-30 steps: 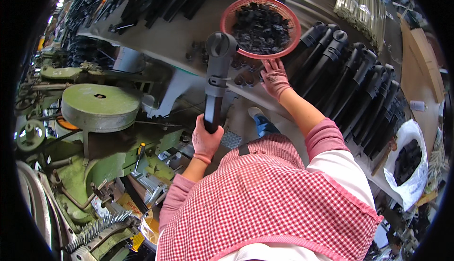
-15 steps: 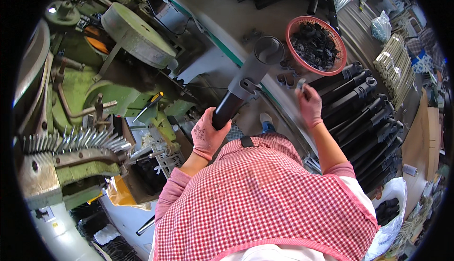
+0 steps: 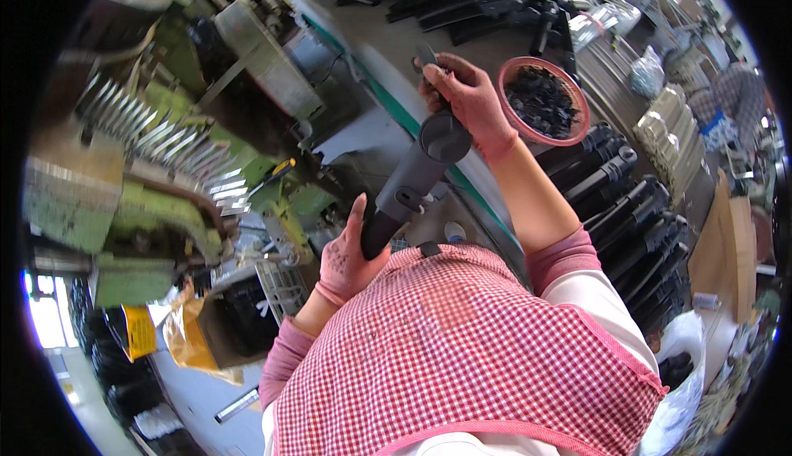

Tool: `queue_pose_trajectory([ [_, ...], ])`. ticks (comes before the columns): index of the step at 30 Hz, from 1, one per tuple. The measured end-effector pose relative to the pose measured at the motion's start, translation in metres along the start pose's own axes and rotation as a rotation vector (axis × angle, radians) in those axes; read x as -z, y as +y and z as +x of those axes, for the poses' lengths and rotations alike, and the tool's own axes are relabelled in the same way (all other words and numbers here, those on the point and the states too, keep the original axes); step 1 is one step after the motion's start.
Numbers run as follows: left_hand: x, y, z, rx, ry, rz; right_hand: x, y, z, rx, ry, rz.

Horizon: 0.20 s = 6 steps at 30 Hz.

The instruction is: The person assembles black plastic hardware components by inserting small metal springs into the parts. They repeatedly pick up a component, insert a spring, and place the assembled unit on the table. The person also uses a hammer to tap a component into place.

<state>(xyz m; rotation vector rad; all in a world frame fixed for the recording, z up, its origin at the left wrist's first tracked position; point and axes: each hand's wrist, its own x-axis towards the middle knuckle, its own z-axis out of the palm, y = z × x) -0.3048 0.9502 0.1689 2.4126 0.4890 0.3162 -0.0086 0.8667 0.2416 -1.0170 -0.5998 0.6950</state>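
My left hand [image 3: 351, 258], in a pale pink glove, is wrapped round the near black end of a tube. This dark grey tube [image 3: 404, 188] slants away from me and carries a wide round socket [image 3: 445, 137] at its far end. An oval slot and a small side fitting show on its collar. Just beyond the socket, my gloved right hand [image 3: 474, 101] pinches a small dark grey piece [image 3: 426, 56] between thumb and fingers. Its exact kind cannot be made out. Part of that hand lies behind the socket's rim.
A red plastic basket [image 3: 584, 118] of small black parts stands right of my right hand. Several black tubes [image 3: 627, 200] lie in a row nearer me. More black parts [image 3: 462, 2] are heaped at the far side. Green machinery [image 3: 157, 241] stands at left, with a yellow-handled screwdriver [image 3: 279, 169].
My right hand has moved left and away from me, from beside the basket to beyond the tube's socket. The tube has shifted slightly left and nearer in my left hand. My view has turned.
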Motion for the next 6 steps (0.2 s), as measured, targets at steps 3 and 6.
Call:
queue_pose_trajectory([
  [3,0.008,0.013,-0.005,0.106,0.023,-0.07,-0.022,0.012,0.021,0.081,-0.038,-0.109],
  [6,0.022,0.023,-0.006,0.209,0.042,-0.033,-0.038,0.033,0.047,0.148,0.047,-0.185],
])
